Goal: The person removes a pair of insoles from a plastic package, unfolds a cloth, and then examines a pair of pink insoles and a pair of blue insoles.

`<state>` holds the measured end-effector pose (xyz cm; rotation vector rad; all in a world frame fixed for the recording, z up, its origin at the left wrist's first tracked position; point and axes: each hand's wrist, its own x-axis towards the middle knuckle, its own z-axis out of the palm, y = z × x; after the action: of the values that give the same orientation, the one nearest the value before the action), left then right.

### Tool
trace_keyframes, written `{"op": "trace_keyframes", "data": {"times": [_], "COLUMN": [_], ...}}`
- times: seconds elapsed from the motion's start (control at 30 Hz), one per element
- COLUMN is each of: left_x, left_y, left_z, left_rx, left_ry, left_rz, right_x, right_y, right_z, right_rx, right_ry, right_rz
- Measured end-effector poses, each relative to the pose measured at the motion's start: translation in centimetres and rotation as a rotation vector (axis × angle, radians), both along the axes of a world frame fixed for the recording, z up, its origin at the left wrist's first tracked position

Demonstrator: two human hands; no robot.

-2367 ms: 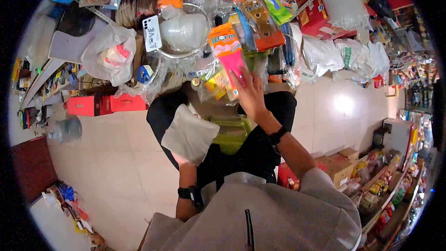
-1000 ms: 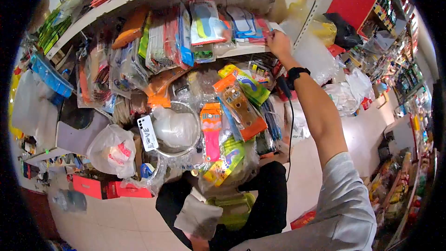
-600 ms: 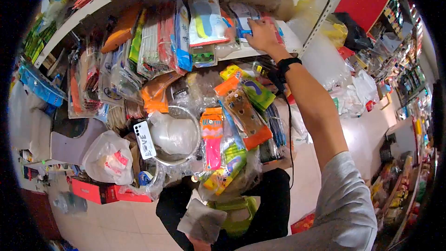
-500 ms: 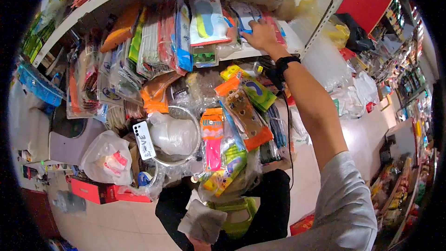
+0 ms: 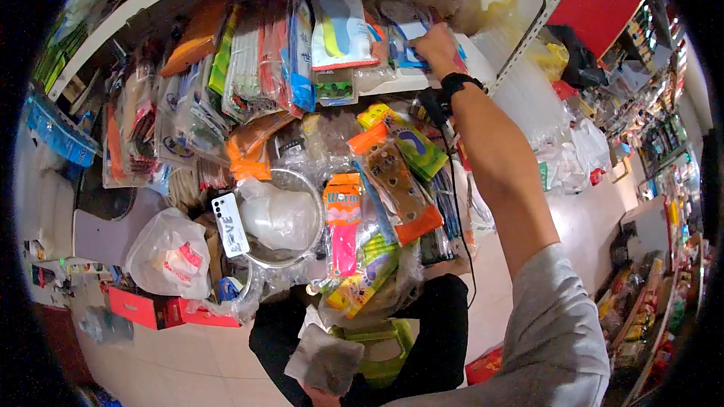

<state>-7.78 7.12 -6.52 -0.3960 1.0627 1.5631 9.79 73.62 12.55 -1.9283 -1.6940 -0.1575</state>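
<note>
My right hand (image 5: 437, 47) is up on the white shelf at the back, fingers curled at the edge of a blue-and-white plastic packet (image 5: 412, 32). Left of it stands a white insole packet (image 5: 338, 26) with a blue and yellow sole print. Down at the bottom, my left hand (image 5: 322, 395) shows only in part, closed under a flat greyish square piece (image 5: 326, 359) that hides its fingers. Below the shelf lie an orange-topped packet with pink contents (image 5: 343, 226) and a brown packet with orange ends (image 5: 396, 185).
A metal basin (image 5: 313, 237) holds a white plastic bag, with a white phone (image 5: 230, 224) at its left rim. A black cable (image 5: 457, 211) hangs beside my right forearm. Tightly packed packets (image 5: 249, 60) fill the shelf. A green stool (image 5: 386, 350) shows between my knees.
My right hand has shifted slightly right on the shelf, at the blue-and-white packet, which shows more of its front. My left hand still holds the greyish piece. The view has moved slightly.
</note>
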Motion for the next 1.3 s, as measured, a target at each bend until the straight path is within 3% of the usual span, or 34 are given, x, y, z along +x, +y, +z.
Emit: {"op": "trace_keyframes", "data": {"times": [0.1, 0.17, 0.27, 0.4, 0.47, 0.53, 0.6, 0.73, 0.77, 0.83, 0.87, 0.93, 0.97, 1.03, 1.07, 1.1, 1.13, 1.2, 1.27, 1.3], "left_x": [-0.3, -0.5, -0.7, -1.0, -1.1, -1.2, -1.4, -1.4, -0.8, 0.2, -0.9, -1.3, -0.8, -0.1, 0.2, 0.7, 1.2, 1.4, 2.2, 2.5], "left_y": [-0.3, -0.5, -0.8, -1.5, -2.0, -2.4, -3.0, -4.2, -4.7, -5.1, -6.7, -5.9, -5.9, -5.7, -5.7, -6.0, -6.4, -6.8, -5.5, -5.6], "left_z": [0.1, 0.2, 0.5, 1.3, 2.0, 3.0, 4.5, 7.2, 7.9, 9.6, 6.0, 4.6, 4.2, 3.8, 3.6, 4.3, 4.9, 3.1, 3.1, 2.9], "left_rx": [0.008, 0.018, 0.042, 0.089, 0.107, 0.134, 0.161, 0.172, 0.172, 0.462, 0.563, 0.557, 0.547, 0.744, 0.811, 0.774, 0.734, 0.654, 0.438, 0.418], "left_ry": [0.013, 0.023, 0.056, 0.144, 0.219, 0.356, 0.557, 0.945, 0.942, -0.037, -0.094, 0.139, 0.129, 0.505, 0.071, -0.034, -0.135, 0.002, 0.834, 0.822], "left_rz": [-0.004, -0.003, -0.022, -0.056, -0.09, -0.146, -0.229, -0.411, -0.425, 0.023, -0.045, -0.287, -0.313, -0.374, -0.299, -0.253, -0.205, -0.25, -0.627, -0.64], "right_x": [1.4, 1.7, 2.7, 2.2, 1.8, 3.0, 3.7, 7.7, 8.6, 11.0, 11.7, 13.8, 16.0, 21.7, 24.9, 26.0, 31.7, 38.5, 39.8, 39.5], "right_y": [2.7, 2.6, 2.4, -5.9, -10.5, -12.6, -18.9, -27.2, -30.3, -34.0, -37.5, -41.5, -43.3, -46.0, -47.0, -49.4, -49.7, -52.2, -55.7, -57.7], "right_z": [-1.7, -2.2, -2.9, 0.0, 0.8, 0.1, 0.1, -1.2, -1.2, -2.9, -2.7, -3.3, -4.3, -6.8, -8.5, -8.4, -13.1, -18.4, -20.0, -20.1], "right_rx": [-0.055, 0.057, 0.09, 0.016, -0.031, -0.031, -0.071, -0.2, -0.2, -0.219, -0.208, -0.158, -0.053, 0.16, 0.255, 0.229, 0.039, -0.362, -0.338, -0.308], "right_ry": [0.044, 0.216, 0.205, 0.263, 1.182, 1.074, 1.384, 1.543, 1.522, 1.553, 1.628, 1.732, 1.852, 1.982, 1.832, 1.554, 1.166, 0.608, 0.689, 0.776], "right_rz": [0.0, 0.051, 0.143, 0.171, 0.363, 0.422, 0.49, 0.57, 0.555, 0.571, 0.566, 0.502, 0.451, 0.295, 0.22, 0.041, -0.127, -0.324, -0.331, -0.321]}}
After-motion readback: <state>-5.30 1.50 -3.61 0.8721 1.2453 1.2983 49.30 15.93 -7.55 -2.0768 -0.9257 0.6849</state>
